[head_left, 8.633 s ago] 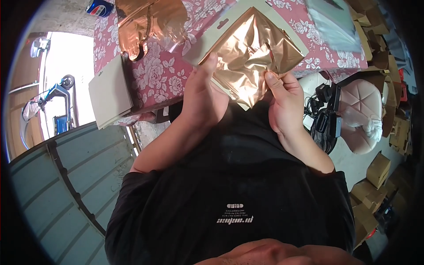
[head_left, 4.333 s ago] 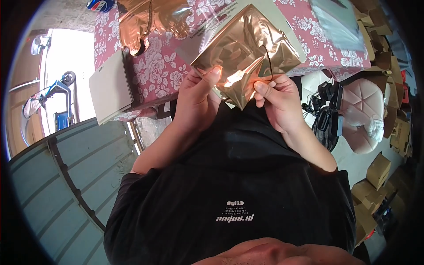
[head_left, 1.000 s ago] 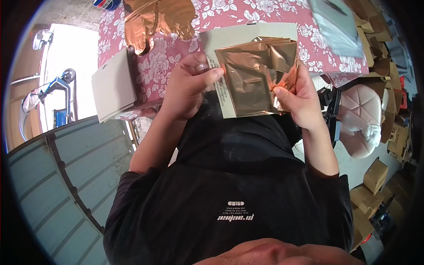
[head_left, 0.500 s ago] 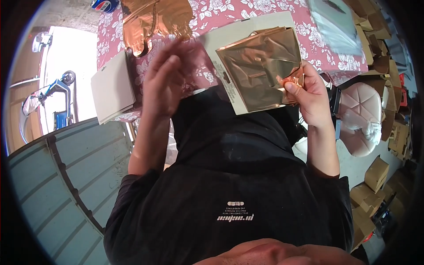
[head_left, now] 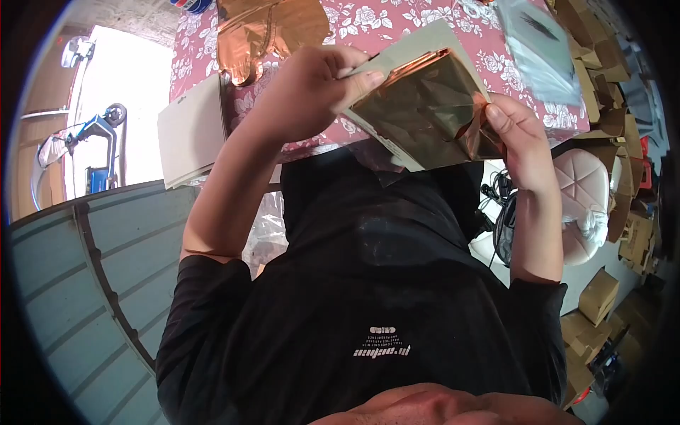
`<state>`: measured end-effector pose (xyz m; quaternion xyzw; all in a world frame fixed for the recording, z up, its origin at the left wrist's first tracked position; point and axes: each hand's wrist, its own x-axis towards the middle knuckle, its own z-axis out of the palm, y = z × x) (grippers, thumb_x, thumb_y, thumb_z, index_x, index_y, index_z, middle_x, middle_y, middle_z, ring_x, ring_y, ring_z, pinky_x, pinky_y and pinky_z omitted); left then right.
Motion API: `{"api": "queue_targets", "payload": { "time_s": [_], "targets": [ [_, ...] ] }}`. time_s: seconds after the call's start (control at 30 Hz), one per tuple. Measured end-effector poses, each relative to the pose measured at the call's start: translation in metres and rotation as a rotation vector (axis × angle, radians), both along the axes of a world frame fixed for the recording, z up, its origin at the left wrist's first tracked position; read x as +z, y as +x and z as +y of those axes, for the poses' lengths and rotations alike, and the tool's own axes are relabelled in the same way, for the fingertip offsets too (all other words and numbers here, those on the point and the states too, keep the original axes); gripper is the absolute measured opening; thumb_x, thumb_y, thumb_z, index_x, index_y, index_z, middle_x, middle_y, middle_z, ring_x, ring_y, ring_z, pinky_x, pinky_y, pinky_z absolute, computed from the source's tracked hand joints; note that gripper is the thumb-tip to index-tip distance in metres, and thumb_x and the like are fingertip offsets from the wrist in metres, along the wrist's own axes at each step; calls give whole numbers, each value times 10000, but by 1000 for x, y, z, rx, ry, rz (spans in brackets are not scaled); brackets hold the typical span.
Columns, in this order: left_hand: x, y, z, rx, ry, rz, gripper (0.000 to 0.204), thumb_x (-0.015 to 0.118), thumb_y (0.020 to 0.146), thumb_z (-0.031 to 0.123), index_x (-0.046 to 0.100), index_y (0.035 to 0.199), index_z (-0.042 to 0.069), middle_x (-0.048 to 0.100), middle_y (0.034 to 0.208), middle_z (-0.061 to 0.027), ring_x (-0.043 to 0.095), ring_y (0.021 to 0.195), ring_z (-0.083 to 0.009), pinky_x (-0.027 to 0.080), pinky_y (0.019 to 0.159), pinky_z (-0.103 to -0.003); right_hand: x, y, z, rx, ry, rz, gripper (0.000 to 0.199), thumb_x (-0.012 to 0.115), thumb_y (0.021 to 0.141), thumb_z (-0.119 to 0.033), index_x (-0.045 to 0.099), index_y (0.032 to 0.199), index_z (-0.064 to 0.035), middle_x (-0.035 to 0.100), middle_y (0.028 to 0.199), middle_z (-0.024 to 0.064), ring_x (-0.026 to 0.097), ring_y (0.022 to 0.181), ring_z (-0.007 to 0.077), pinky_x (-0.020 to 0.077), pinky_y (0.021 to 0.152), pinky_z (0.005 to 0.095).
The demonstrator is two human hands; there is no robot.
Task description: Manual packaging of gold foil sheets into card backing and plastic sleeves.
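Observation:
Over the table's near edge I hold a pale card (head_left: 425,44) with a folded copper-coloured foil sheet (head_left: 425,106) lying on it. My right hand (head_left: 520,138) is closed on the right side of both, thumb on top of the foil. At the far left corner of the card, my left hand (head_left: 322,92) pinches the edge, with its thumb near the foil's folds. The fingers under the card are hidden. Another copper foil piece (head_left: 273,32), crinkled and with rounded lobes, lies on the table beyond my left hand.
A stack of pale cards (head_left: 193,127) stands at the table's left edge. Clear plastic bags (head_left: 538,53) lie at the right on the flowered tablecloth (head_left: 372,18). A blue can (head_left: 191,6) is at the far left. A white padded stool (head_left: 581,184) and cardboard boxes (head_left: 598,297) are at the right.
My left hand, blurred and apart from the card before, has moved right and now grips its corner. The card and foil have tilted and shifted slightly right with my right hand.

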<state>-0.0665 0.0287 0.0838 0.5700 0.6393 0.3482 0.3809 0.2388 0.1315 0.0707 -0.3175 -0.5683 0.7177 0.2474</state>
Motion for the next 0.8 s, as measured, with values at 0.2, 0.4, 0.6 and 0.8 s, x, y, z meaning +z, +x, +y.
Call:
{"api": "queue_targets", "payload": {
  "time_s": [0.2,0.4,0.6,0.8],
  "targets": [
    [-4,13,-17,-34,-73,-43,339,724,1025,237,726,1185,-61,735,922,-133,681,893,-142,535,838,-326,4,13,20,304,-29,-228,338,620,1102,-289,728,1120,30,678,841,-4,564,710,62,426,653,242],
    [-26,-5,-24,-81,-49,-313,281,683,1056,182,710,1208,-52,723,962,-71,640,920,-105,519,840,-316,-1,14,20,212,-41,-71,409,643,1082,-289,699,1285,62,777,1088,122,721,945,155,562,821,276],
    [-20,0,-24,-131,-109,-320,244,656,1071,164,717,1178,-48,694,929,-20,601,882,-78,496,806,-289,4,3,32,388,78,-120,268,668,1060,-137,749,1232,53,787,1065,68,708,963,99,562,881,274],
    [-19,-1,-27,-178,-81,-368,250,654,1069,162,714,1169,-60,688,913,-30,604,878,-83,493,803,-287,10,0,21,340,125,-173,179,719,995,-3,777,1154,56,793,974,73,698,816,96,565,769,265]
  ]
}}
